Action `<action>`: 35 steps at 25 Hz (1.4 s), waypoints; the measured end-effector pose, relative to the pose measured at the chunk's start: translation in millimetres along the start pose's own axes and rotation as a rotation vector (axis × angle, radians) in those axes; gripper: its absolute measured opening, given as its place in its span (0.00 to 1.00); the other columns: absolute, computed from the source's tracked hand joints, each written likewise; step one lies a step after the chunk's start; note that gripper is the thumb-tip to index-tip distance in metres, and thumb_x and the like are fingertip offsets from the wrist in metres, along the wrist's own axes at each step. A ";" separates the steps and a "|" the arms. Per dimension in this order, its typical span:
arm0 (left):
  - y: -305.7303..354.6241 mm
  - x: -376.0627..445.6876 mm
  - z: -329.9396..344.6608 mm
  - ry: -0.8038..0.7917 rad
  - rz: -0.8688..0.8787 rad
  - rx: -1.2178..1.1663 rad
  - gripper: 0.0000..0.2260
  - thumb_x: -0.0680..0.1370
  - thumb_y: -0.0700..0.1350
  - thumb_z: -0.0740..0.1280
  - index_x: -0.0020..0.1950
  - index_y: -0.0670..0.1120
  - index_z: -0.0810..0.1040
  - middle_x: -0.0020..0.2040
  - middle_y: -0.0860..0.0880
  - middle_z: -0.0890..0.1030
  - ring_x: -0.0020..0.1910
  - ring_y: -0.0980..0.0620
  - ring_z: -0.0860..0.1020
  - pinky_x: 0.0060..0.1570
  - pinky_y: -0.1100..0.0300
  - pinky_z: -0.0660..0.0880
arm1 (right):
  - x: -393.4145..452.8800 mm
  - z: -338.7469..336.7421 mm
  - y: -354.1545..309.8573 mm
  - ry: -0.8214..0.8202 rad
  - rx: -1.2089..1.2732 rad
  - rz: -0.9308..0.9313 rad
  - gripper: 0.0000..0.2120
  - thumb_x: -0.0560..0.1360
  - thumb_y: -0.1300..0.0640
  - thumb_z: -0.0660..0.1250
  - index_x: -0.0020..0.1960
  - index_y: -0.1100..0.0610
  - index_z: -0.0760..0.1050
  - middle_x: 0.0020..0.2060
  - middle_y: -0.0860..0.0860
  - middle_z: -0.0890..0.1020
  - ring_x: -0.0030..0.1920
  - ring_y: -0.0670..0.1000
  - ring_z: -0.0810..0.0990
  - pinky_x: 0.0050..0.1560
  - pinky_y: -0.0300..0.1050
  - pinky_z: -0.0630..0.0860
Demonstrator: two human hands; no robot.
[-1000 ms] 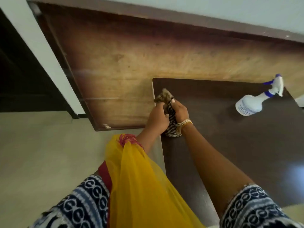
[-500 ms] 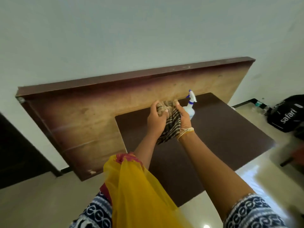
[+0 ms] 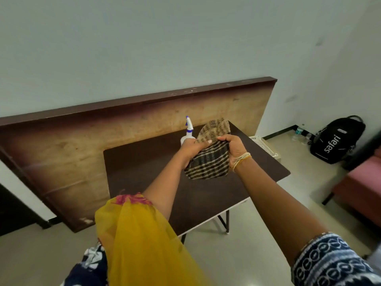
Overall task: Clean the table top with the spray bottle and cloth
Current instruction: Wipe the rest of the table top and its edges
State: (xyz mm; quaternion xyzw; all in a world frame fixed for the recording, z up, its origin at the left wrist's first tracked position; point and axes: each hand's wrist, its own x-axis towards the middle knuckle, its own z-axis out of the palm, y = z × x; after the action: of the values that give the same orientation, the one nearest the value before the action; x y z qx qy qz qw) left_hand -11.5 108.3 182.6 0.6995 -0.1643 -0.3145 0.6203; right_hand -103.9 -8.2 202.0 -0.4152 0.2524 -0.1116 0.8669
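Both hands are holding the checked cloth (image 3: 208, 159) up in the air above the dark worktop (image 3: 144, 168), the left hand (image 3: 190, 148) pinching its upper edge between thumb and fingers, the right hand (image 3: 235, 147) curling its grip around the opposite side. The cloth is hanging limp and folding on itself, so it is likely handling as light, soft and shapeless; taking it by the edges or bunching it into a pad should suit wiping. The spray bottle (image 3: 188, 133) is standing upright on the worktop just behind the left hand, untouched.
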 end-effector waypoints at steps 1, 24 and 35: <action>2.4 4.0 10.7 -0.015 0.009 0.025 0.13 0.73 0.49 0.74 0.52 0.42 0.81 0.49 0.44 0.84 0.50 0.47 0.83 0.50 0.55 0.80 | 3.2 -11.1 -6.6 -0.002 -0.020 0.019 0.14 0.76 0.64 0.56 0.57 0.66 0.75 0.50 0.61 0.82 0.49 0.60 0.81 0.58 0.57 0.77; 31.9 297.8 214.3 0.072 -0.068 -0.107 0.15 0.78 0.46 0.69 0.63 0.43 0.78 0.57 0.43 0.83 0.53 0.48 0.82 0.54 0.53 0.79 | 270.7 -241.8 -177.2 -0.026 -0.122 0.020 0.24 0.73 0.74 0.60 0.69 0.63 0.70 0.63 0.65 0.78 0.61 0.64 0.79 0.53 0.60 0.80; 33.5 382.2 314.5 0.004 -0.253 -0.038 0.21 0.68 0.40 0.78 0.59 0.40 0.79 0.53 0.41 0.84 0.50 0.46 0.83 0.50 0.53 0.81 | 367.9 -355.3 -258.7 -0.098 -0.089 0.108 0.29 0.69 0.72 0.65 0.70 0.64 0.67 0.64 0.69 0.74 0.62 0.69 0.76 0.53 0.66 0.79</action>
State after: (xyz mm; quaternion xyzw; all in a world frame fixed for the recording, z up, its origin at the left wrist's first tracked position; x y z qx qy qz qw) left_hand 77.3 -375.0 114.6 0.7033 -0.0677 -0.3918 0.5893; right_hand 23.8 -555.2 88.4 -0.4439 0.2365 -0.0327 0.8637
